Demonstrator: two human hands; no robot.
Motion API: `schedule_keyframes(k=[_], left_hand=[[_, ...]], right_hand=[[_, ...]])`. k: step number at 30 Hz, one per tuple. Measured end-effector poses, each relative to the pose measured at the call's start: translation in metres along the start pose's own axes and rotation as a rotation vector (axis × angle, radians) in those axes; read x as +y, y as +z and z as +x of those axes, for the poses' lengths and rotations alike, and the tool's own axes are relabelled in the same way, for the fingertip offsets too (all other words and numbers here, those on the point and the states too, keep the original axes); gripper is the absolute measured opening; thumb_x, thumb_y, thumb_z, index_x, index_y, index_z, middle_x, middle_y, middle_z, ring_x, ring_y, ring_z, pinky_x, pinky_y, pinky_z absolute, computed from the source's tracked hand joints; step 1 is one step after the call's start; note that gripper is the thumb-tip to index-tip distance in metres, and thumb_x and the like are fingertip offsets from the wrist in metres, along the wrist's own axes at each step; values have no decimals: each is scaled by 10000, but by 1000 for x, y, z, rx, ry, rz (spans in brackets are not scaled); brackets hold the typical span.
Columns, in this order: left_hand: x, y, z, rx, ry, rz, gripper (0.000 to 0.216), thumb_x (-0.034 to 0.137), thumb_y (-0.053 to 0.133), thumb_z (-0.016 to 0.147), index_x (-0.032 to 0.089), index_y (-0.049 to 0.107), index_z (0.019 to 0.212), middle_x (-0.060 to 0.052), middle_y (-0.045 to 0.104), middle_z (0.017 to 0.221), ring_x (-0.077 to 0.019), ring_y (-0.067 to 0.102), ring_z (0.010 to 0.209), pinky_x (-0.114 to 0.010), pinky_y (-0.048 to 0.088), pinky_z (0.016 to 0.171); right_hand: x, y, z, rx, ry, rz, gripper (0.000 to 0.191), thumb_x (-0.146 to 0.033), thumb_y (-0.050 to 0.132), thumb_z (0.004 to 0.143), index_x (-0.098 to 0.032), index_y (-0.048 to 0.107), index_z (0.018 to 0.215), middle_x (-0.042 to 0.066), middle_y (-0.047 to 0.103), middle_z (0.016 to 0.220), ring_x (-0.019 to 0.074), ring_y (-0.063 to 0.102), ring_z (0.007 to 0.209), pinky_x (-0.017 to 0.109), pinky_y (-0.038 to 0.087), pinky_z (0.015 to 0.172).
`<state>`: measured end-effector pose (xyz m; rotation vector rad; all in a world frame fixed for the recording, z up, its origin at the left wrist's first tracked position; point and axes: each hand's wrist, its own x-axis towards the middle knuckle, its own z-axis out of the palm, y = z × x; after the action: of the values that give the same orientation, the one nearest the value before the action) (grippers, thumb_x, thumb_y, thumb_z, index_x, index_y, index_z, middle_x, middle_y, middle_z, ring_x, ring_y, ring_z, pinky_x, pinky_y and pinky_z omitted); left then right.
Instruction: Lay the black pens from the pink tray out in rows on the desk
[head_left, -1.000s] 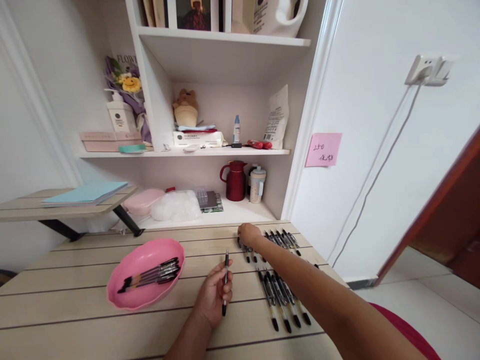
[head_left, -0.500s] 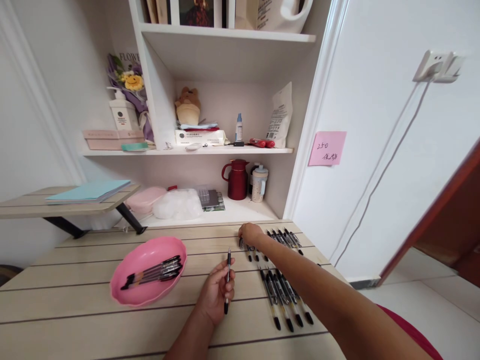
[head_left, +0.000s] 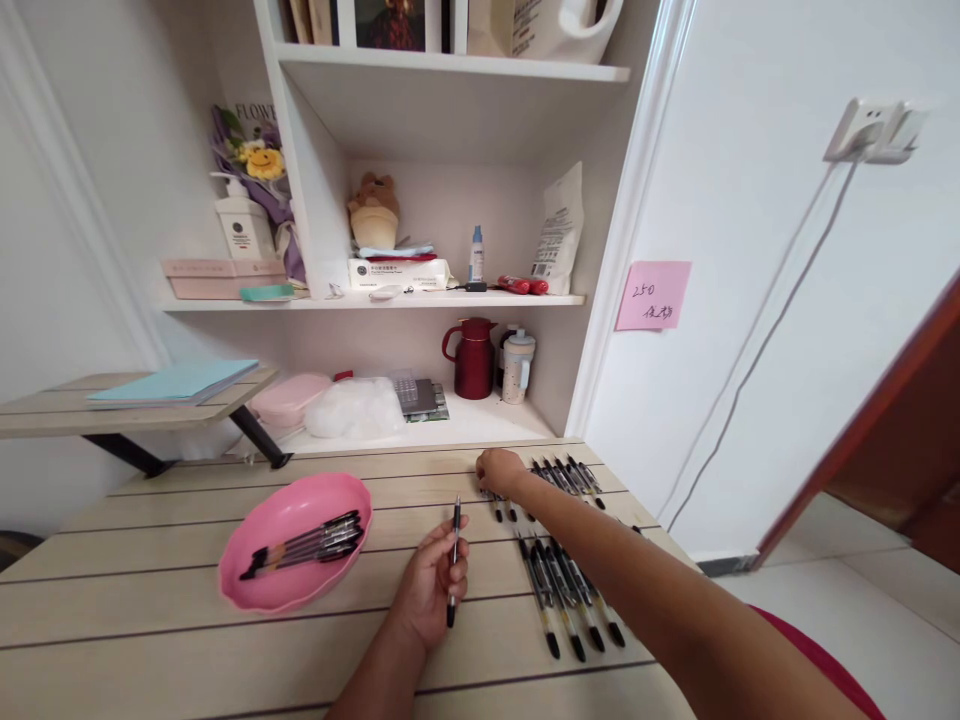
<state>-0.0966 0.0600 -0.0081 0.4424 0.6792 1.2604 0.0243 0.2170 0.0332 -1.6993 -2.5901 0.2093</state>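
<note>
While the left hand [head_left: 430, 584] clasps a pen [head_left: 456, 528], the bowl [head_left: 262, 515] holds a bundle of pens [head_left: 307, 547] — the right hand [head_left: 498, 470] curls by a row [head_left: 511, 513], its grip hidden.

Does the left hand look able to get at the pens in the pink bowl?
Likely yes: the pens lie uncovered in the pink bowl with nothing visible blocking them, though the left hand holds another pen.

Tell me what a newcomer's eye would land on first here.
Likely the bright pink bowl with a pen bundle, on the left of the table. Then the rows of pens at the right and the single pen in the left hand between. Behind, the dark red jug on the bottom shelf.
</note>
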Motion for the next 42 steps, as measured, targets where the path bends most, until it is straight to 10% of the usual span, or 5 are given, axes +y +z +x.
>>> schedule_keyframes(k=[12,18,24,42], left_hand=[[0,2,-1,10,13,33,285,184,585,681,174,549,963,40,506,605,-8,351,364,-133,186,322],[-1,2,-1,-1,35,52,222,202,606,672,177,540,883,42,513,608,-12,376,372,-134,201,332],[-2,3,-2,-17,63,72,174,202,600,680,180,519,832,44,508,598,-17,384,375,-132,213,338],[-2,-1,-3,-45,40,8,174,181,580,685,184,505,843,43,501,588,-2,310,328,-119,144,312]], right_hand=[[-4,-10,-12,59,83,369,88,-205,590,648,-172,646,708,91,653,898,201,567,884,239,396,693],[-37,3,-51,-29,69,793,495,-535,266,815,-156,575,735,51,637,660,102,563,523,192,365,454],[-59,17,-70,19,163,1389,331,-442,632,603,-171,447,559,-58,462,394,62,408,372,184,290,411],[-59,12,-82,-78,183,1547,273,-410,589,667,-158,486,638,-40,522,499,64,446,431,203,368,482]])
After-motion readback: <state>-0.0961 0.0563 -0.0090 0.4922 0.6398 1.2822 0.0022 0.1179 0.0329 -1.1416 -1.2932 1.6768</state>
